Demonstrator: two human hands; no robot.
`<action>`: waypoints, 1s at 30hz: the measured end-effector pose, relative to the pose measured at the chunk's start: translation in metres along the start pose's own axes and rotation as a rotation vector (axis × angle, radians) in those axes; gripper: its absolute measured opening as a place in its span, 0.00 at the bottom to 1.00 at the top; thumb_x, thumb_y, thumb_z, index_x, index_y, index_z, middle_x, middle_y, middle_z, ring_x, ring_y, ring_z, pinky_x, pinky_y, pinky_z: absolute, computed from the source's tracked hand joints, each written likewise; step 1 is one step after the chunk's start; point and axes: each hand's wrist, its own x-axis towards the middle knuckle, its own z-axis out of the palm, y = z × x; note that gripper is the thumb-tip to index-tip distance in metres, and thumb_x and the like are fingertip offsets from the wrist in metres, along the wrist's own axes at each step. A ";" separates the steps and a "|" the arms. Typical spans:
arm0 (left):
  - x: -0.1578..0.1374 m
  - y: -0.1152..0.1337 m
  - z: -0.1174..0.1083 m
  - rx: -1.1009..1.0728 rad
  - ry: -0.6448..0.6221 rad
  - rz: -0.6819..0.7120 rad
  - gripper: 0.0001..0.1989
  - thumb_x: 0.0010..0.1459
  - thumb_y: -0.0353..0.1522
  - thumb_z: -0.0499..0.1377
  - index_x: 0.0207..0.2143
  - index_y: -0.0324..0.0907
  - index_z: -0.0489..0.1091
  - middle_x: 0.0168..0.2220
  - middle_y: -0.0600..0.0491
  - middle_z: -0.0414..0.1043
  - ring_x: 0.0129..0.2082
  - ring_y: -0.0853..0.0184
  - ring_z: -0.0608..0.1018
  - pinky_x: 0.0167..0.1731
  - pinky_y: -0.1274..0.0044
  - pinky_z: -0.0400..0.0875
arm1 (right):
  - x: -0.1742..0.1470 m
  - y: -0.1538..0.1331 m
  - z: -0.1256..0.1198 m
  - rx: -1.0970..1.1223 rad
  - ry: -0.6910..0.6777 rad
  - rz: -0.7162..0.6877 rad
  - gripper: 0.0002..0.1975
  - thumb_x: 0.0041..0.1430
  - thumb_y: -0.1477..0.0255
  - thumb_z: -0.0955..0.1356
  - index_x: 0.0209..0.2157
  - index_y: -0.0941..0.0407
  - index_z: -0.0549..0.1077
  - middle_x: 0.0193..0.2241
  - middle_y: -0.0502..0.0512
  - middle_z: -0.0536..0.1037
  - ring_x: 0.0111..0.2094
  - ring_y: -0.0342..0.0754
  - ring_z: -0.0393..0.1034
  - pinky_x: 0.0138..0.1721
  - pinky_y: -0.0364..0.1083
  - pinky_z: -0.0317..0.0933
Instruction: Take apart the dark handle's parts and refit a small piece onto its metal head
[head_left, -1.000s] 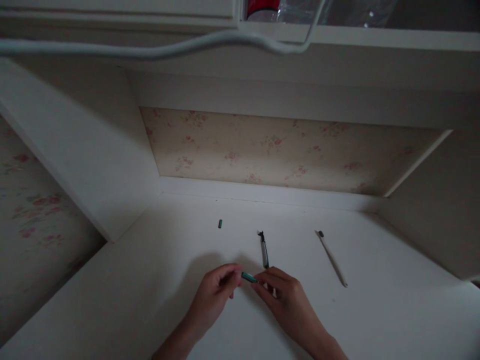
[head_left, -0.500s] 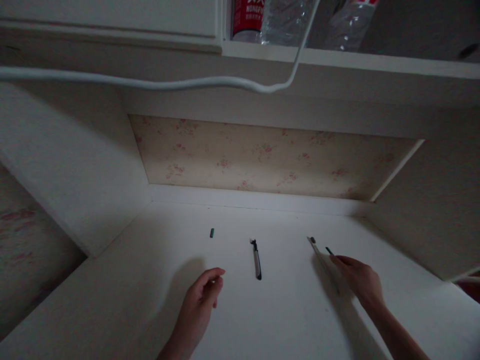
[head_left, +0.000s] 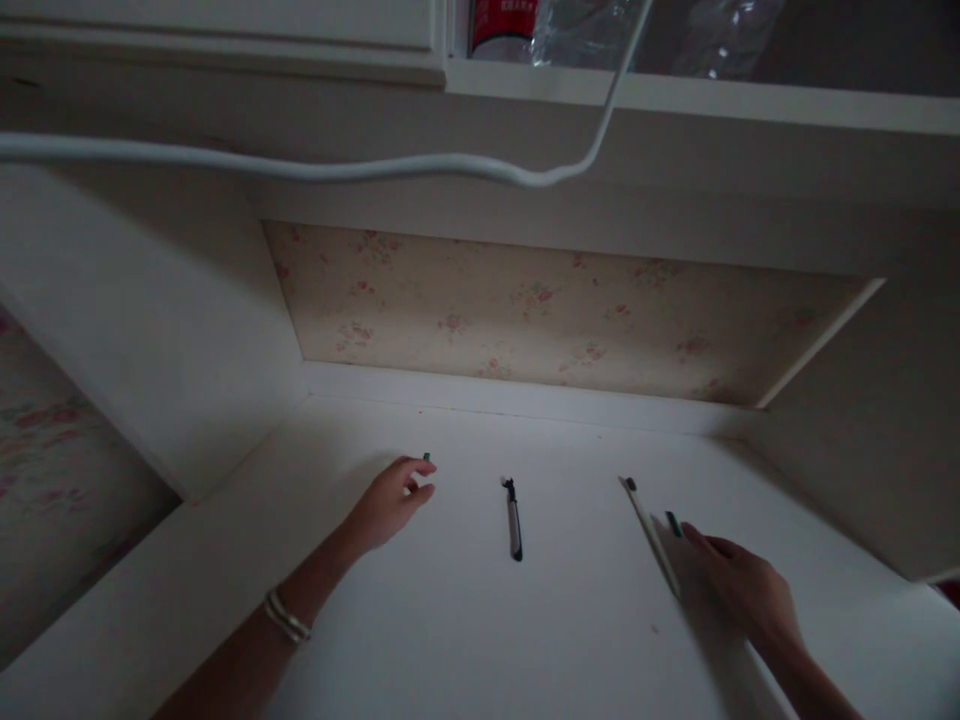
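My left hand (head_left: 391, 500) is over the far left of the white tabletop, thumb and forefinger parted. Just past its forefinger tip shows a small dark green piece (head_left: 427, 457), partly hidden by the hand; contact cannot be made out. On the right, my right hand (head_left: 742, 585) pinches another small dark green rectangular piece (head_left: 673, 523) at its fingertips. Beside that lies a thin pale toothbrush (head_left: 654, 540) with a dark head, slanting toward me. Between the hands rests a slim black-and-grey handled tool (head_left: 514, 522) with a small angled head.
A white cable (head_left: 337, 168) hangs across the upper view in front of the cabinet. Bottles, one with a red label (head_left: 504, 18), stand on the overhead shelf (head_left: 712, 100). Side panels and a floral-papered back wall (head_left: 480, 300) enclose the white tabletop (head_left: 480, 640).
My left hand has reached forward to the left green piece, and its bracelet now shows. My right hand has moved slightly right and nearer me, with its green piece, away from the toothbrush.
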 end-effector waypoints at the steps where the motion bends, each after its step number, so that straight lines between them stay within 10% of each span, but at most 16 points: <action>1: 0.011 -0.008 -0.002 0.114 -0.026 0.054 0.14 0.53 0.33 0.57 0.42 0.40 0.71 0.43 0.47 0.71 0.34 0.66 0.74 0.36 0.74 0.69 | -0.005 0.001 -0.001 0.014 0.013 0.006 0.35 0.51 0.43 0.58 0.41 0.56 0.79 0.36 0.64 0.80 0.39 0.66 0.72 0.34 0.52 0.63; 12: 0.063 -0.054 0.006 0.488 -0.137 0.125 0.20 0.51 0.27 0.58 0.48 0.39 0.70 0.51 0.44 0.70 0.53 0.58 0.69 0.55 0.69 0.57 | -0.086 -0.066 0.004 0.267 -0.106 -0.183 0.29 0.52 0.45 0.60 0.34 0.55 0.78 0.28 0.56 0.80 0.33 0.56 0.74 0.33 0.47 0.63; 23: 0.028 -0.021 0.003 0.341 -0.060 0.148 0.16 0.61 0.35 0.50 0.44 0.38 0.73 0.42 0.44 0.72 0.43 0.62 0.73 0.49 0.70 0.65 | -0.106 -0.192 0.072 0.169 -0.181 -0.471 0.18 0.61 0.63 0.60 0.44 0.59 0.73 0.41 0.61 0.77 0.39 0.54 0.72 0.39 0.46 0.62; 30: -0.062 0.036 0.016 -0.888 0.025 -0.228 0.12 0.56 0.38 0.60 0.40 0.41 0.72 0.40 0.49 0.71 0.36 0.68 0.75 0.41 0.73 0.71 | -0.107 -0.221 0.091 0.214 -0.186 -0.480 0.13 0.60 0.70 0.62 0.42 0.61 0.72 0.39 0.66 0.73 0.40 0.57 0.70 0.45 0.51 0.57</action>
